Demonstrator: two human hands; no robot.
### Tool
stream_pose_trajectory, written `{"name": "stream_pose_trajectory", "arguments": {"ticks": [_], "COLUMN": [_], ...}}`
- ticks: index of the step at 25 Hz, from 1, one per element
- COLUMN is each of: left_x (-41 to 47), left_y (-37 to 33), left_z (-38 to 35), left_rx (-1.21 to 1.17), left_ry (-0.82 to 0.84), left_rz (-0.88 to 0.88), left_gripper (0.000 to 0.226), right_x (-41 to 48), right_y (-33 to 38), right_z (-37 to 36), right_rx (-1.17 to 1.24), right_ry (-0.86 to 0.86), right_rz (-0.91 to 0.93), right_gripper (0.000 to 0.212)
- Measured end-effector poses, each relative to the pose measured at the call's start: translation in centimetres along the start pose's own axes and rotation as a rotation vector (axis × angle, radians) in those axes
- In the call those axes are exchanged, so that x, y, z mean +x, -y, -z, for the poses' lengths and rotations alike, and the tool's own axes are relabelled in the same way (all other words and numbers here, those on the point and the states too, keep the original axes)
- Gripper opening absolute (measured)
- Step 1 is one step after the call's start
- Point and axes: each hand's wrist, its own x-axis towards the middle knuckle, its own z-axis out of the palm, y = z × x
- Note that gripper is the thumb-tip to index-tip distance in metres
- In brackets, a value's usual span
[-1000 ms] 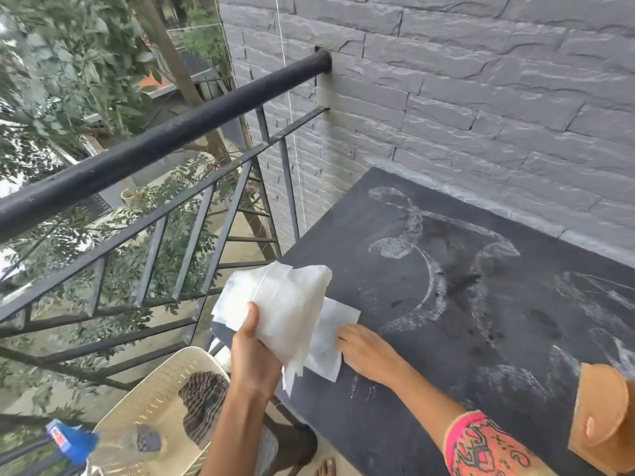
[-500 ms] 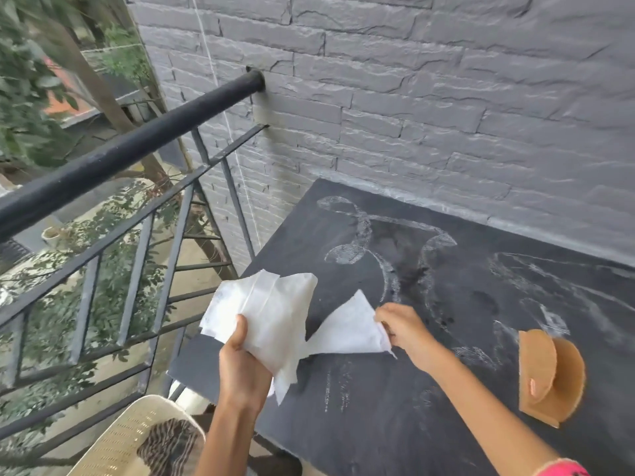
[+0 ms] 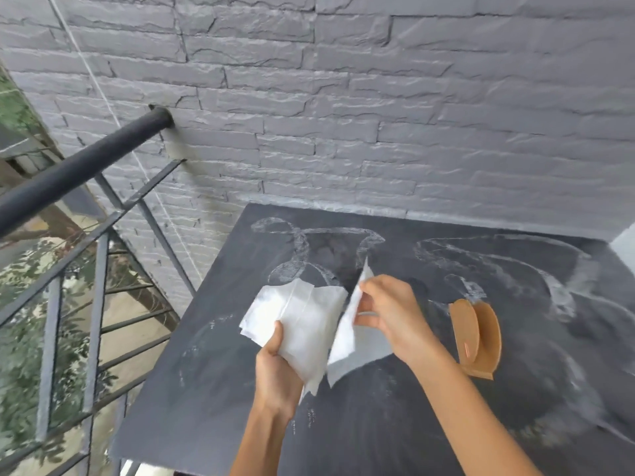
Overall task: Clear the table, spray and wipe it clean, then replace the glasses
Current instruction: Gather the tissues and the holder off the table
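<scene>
My left hand (image 3: 276, 371) grips a wad (image 3: 302, 321) of white paper napkins from below. The thumb lies across the front and the fingers are curled behind. My right hand (image 3: 395, 312) pinches a single sheet (image 3: 345, 338) near its top edge between thumb and fingers. The sheet hangs down with its left side against the wad. I hold both over the left half of the table (image 3: 213, 389), about midway between its far and near edges. I cannot tell whether the sheet's lowest corner touches the top.

The table is dark slate-grey. Its far edge meets the grey brick wall (image 3: 378, 115), and its left edge runs beside a black metal rail (image 3: 79, 166). Whitish streaks (image 3: 299, 249) loop across the top. One set lies toward the far left corner, and broader smears sweep over the right half. Fainter marks sit near the left edge and just in front of my hands.

A wooden holder (image 3: 479, 338) with two rounded upright plates stands on the table just to the right of my right wrist, near the middle of the top. Beyond the rail I see green leaves below.
</scene>
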Motion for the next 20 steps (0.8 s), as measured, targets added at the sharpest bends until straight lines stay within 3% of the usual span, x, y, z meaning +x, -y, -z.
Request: {"name": "stream_pose_trajectory", "arguments": {"ticks": [6,8,11,15,17,20], "left_x": [-0.2,-0.6,-0.7,-0.3,0.0,0.3], "left_y": [2.5,2.7,2.6,1.9,1.3,0.6], "left_z": [-2.1,-2.5,-2.7,-3.5,-4.1,-5.2], "left_rx": [0.052,0.083,0.210,0.416,0.472,0.507], "left_ry": [0.189,0.244,0.219,0.175,0.172,0.198], "left_rz": [0.141,0.170,0.195,0.272,0.279,0.327], "left_gripper": [0.066,0.074,0.058,0.039,0.041,0.037], "right_x": [1.2,1.7,2.1,2.5,2.5,2.9], "right_y": [0.6,0.1,-0.5,-2.5,-3.6,-5.0], "right_z": [-4.5,-4.1,-1.5,5.3,9.0,12.6], "right_rx": [0.176,0.187,0.180,-0.182,-0.275,-0.117], "right_ry": [-0.025,-0.029,-0.127,-0.358,-0.311,0.019], "right_rz": [-0.053,-0.082,0.025,0.188,0.045,-0.323], "right_gripper": [0.012,0.020,0.016,0.005,0.024,0.080]}}
